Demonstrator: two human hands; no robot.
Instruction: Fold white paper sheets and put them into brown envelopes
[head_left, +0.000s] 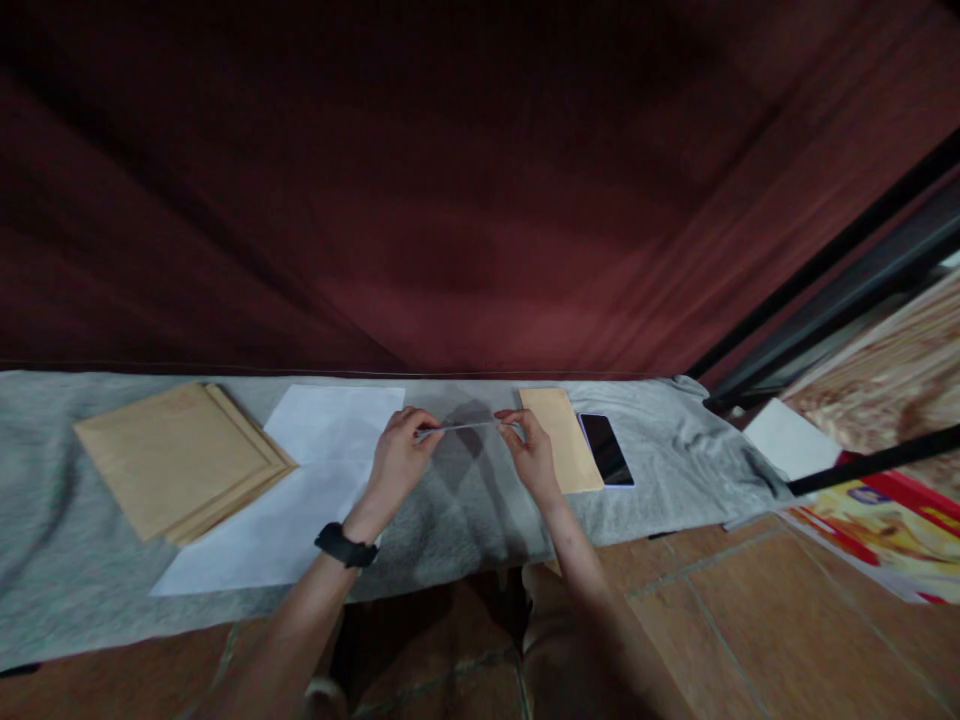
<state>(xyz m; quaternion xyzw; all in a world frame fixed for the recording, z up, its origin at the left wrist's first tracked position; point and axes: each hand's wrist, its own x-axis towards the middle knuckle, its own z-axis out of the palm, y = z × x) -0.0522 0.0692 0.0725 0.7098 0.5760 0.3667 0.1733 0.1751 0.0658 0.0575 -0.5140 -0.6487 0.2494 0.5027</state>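
Note:
My left hand (401, 455) and my right hand (529, 448) each pinch one end of a thin, pale sheet of paper (465, 427), seen edge-on, held level just above a grey cloth (465, 510). A black band is on my left wrist. White paper sheets (300, 490) lie on the cloth just left of my left hand. A tan envelope (564, 440) lies right beside my right hand, and a dark phone (606, 449) lies next to it.
A stack of tan envelopes (176, 460) sits at the left on the cloth. A dark red curtain (420, 200) hangs behind. Brown floor tiles (750, 620) lie in front. A black metal frame (840, 290), white paper and colourful printed sheet (885, 525) are at the right.

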